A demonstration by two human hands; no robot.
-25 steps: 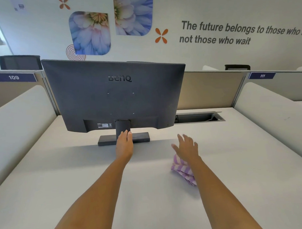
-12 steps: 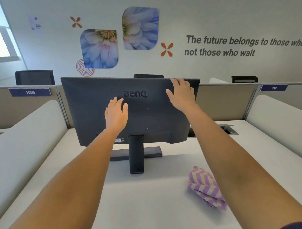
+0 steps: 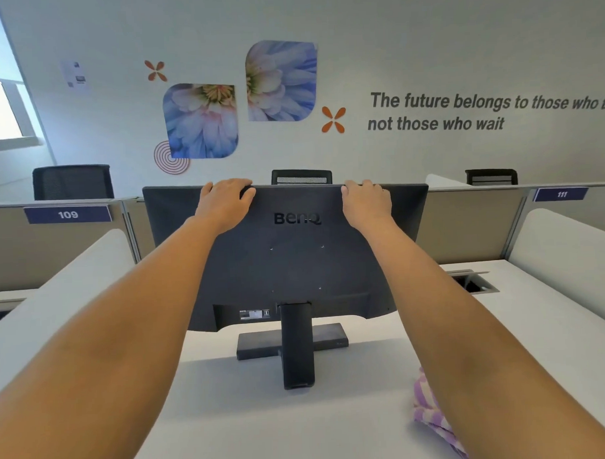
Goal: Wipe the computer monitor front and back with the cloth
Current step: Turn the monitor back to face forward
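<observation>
The dark BenQ monitor (image 3: 295,264) stands on the white desk (image 3: 232,420) with its back facing me; the screen side is hidden. Its stand (image 3: 296,346) rests on a flat dark base. My left hand (image 3: 224,201) grips the top edge left of the logo, fingers curled over it. My right hand (image 3: 365,201) grips the top edge right of the logo. The purple-and-white striped cloth (image 3: 432,413) lies on the desk at lower right, partly covered by my right forearm.
Grey partition walls (image 3: 472,223) with number plates 109 and 111 run behind the monitor. A cable opening (image 3: 472,281) is cut into the desk at the right. Office chair backs (image 3: 73,182) stand beyond the partition. White side dividers (image 3: 569,254) flank the desk.
My left hand left the stand and rose up the back panel to the top edge. My right hand left the cloth on the desk and took hold of the top edge.
</observation>
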